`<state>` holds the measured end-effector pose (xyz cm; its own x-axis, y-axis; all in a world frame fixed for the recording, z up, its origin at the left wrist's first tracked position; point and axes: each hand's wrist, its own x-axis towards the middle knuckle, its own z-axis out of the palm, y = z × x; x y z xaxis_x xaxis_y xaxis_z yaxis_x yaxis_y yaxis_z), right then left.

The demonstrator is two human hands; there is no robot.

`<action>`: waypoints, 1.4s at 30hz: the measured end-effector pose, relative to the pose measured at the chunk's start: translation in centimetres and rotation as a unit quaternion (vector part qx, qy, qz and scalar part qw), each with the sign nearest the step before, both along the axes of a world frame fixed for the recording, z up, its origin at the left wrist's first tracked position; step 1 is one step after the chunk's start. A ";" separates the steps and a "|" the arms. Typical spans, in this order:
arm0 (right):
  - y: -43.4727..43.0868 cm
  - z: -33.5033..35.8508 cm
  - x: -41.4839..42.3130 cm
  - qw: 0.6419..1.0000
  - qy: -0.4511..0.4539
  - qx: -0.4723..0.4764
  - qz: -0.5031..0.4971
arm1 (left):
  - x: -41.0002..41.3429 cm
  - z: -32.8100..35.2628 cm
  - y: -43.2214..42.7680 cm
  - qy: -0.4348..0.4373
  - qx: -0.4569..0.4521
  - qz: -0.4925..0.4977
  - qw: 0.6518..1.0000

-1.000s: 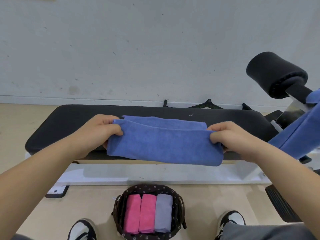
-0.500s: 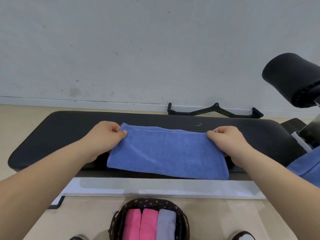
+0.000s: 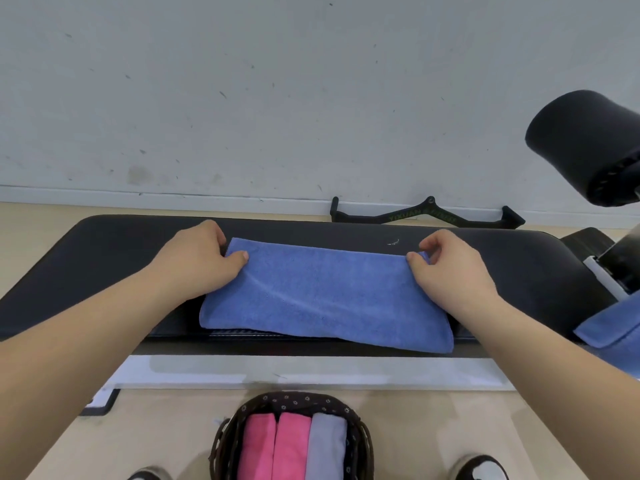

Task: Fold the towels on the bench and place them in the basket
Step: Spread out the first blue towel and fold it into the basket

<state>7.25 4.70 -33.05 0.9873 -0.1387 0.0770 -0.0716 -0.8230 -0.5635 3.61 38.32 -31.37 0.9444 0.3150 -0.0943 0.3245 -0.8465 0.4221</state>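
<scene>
The left hand [image 3: 197, 261] pinches the far left corner of the blue towel [image 3: 322, 296], thumb lying on top of the cloth and the other fingers curled round the corner's edge. The right hand [image 3: 450, 271] pinches the far right corner the same way, thumb and forefinger closed on the cloth, the remaining fingers curled above it. Between the two hands the towel lies folded into a flat band on the black bench [image 3: 104, 258], its near edge hanging just over the bench's front. Below the hands, on the floor, the basket [image 3: 294, 401] holds two pink towels [image 3: 273, 445] and a grey towel [image 3: 327, 445] side by side. Out past the right hand, a second blue towel [image 3: 613, 327] drapes at the bench's end, under a black foam roller [image 3: 585, 143]
</scene>
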 end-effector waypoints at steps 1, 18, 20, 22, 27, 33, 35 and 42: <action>0.2 0.2 -0.3 0.999 -0.021 -0.033 0.013 | -0.2 0.2 -0.1 0.008 -0.003 0.005 1.000; 5.1 0.1 -4.0 0.935 0.194 -0.224 0.194 | -1.3 1.8 -1.2 0.062 -0.366 0.065 0.926; 5.5 0.0 -4.2 0.937 0.191 -0.217 0.196 | -1.5 1.8 -0.6 0.046 -0.369 0.062 0.926; 5.9 -0.4 -4.4 0.933 0.190 -0.229 0.203 | -1.6 1.8 -0.1 0.022 -0.362 0.060 0.930; 7.1 -1.1 -4.4 0.930 0.182 -0.248 0.201 | -1.8 2.1 -0.2 -0.013 -0.332 0.063 0.941; 5.1 1.1 -3.9 0.976 0.078 -0.113 0.168 | -1.2 4.6 -1.7 -0.026 -0.393 0.085 0.915; 3.6 1.8 -3.5 0.986 0.017 -0.096 0.135 | -0.9 5.4 -3.0 -0.024 -0.431 0.068 0.900; -0.6 0.7 -3.4 0.971 0.120 0.180 0.102 | 0.3 5.7 -11.6 0.002 -0.422 -0.035 0.906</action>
<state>3.88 4.05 -32.37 0.9805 0.0865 -0.1767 -0.0931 -0.5874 -0.8040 3.90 26.73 -25.64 0.9582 0.0684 -0.2779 0.2862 -0.2424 0.9270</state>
